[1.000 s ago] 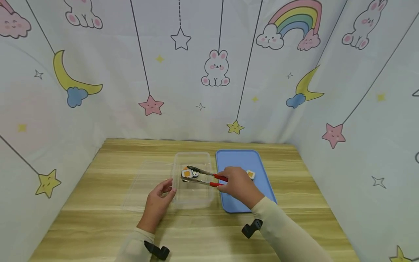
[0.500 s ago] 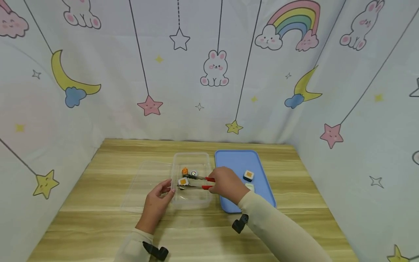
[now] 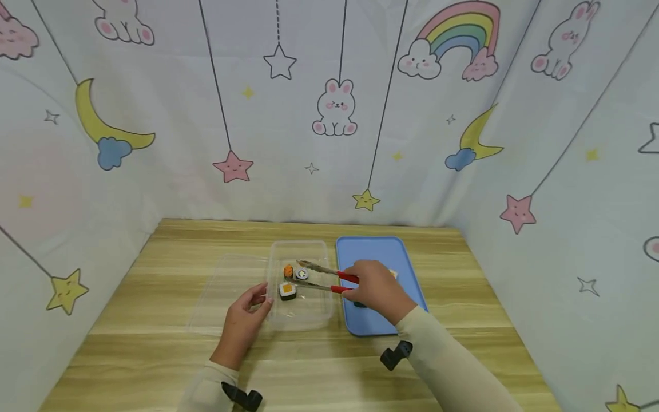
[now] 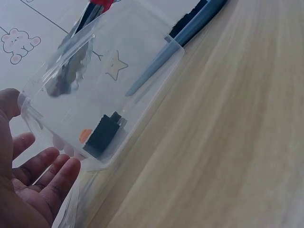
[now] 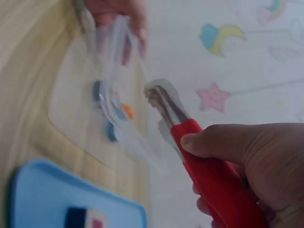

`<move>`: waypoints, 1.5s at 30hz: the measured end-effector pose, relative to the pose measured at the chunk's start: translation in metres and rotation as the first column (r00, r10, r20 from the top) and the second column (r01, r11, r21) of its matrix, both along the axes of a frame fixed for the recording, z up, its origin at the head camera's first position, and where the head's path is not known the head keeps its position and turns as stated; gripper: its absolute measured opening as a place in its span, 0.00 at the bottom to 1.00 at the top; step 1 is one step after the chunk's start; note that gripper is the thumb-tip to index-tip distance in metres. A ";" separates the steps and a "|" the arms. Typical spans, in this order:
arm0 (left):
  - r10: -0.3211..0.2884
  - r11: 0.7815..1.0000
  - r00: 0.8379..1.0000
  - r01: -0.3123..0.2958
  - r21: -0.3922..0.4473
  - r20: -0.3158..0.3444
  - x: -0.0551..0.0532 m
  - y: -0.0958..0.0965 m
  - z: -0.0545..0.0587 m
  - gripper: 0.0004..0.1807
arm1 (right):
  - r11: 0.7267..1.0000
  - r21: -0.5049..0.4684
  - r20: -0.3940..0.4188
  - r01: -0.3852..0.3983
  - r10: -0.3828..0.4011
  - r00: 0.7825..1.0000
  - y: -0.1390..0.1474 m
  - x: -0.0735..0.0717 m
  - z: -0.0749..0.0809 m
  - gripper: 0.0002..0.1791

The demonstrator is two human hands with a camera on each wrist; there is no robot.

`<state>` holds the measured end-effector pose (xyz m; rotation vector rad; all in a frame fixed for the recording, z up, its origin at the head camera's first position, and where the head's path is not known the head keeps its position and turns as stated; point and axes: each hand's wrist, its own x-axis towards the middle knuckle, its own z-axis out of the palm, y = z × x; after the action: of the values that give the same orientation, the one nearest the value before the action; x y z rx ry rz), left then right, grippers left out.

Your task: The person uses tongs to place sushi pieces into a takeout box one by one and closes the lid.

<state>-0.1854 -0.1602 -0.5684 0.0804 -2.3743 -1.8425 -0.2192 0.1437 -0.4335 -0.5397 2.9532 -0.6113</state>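
My right hand (image 3: pixel 378 289) grips red-handled metal tongs (image 3: pixel 345 277), their arms spread above the clear plastic container (image 3: pixel 301 317) with nothing between the tips. Inside that container sit a square sushi roll (image 3: pixel 288 291) with an orange centre, a small orange-topped piece (image 3: pixel 288 271) and a small round roll (image 3: pixel 302 274). Relaxed fingers of my left hand (image 3: pixel 243 320) touch the container's left side; in the left wrist view the thumb (image 4: pixel 9 102) lies at its rim. Through the wall there, the dark side of a roll (image 4: pixel 102 135) shows.
Right of the container lies a blue tray (image 3: pixel 368 326), with a dark-sided piece (image 3: pixel 359 304) and another piece (image 3: pixel 393 274) partly hidden by my right hand. A thin transparent lid (image 3: pixel 221 292) lies flat at the left. A patterned curtain (image 3: pixel 278 194) stands behind the wooden table (image 3: pixel 304 366).
The tongs first carried the square sushi roll lower in the container and let it go there. Now they have lifted off it, up and to the right. My left hand stays at the container's side.
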 end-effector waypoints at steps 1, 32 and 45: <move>0.002 1.000 1.000 -0.002 -0.001 0.004 0.000 0.000 0.000 0.25 | 1.000 -0.012 -0.016 0.021 -0.021 1.000 0.008 0.001 0.004 0.23; -0.002 1.000 1.000 0.001 0.010 0.027 0.000 0.000 0.005 0.25 | 0.930 0.012 0.010 0.366 -0.366 0.930 0.181 0.024 -0.043 0.25; -0.019 1.000 1.000 0.018 0.015 0.024 0.000 -0.002 0.004 0.26 | 0.961 -0.098 -0.074 0.258 -0.265 0.961 0.142 0.021 0.000 0.22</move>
<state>-0.1854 -0.1618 -0.5649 0.0828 -2.3853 -1.8781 -0.1987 0.2855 -0.4336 -0.1841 3.1190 -0.7621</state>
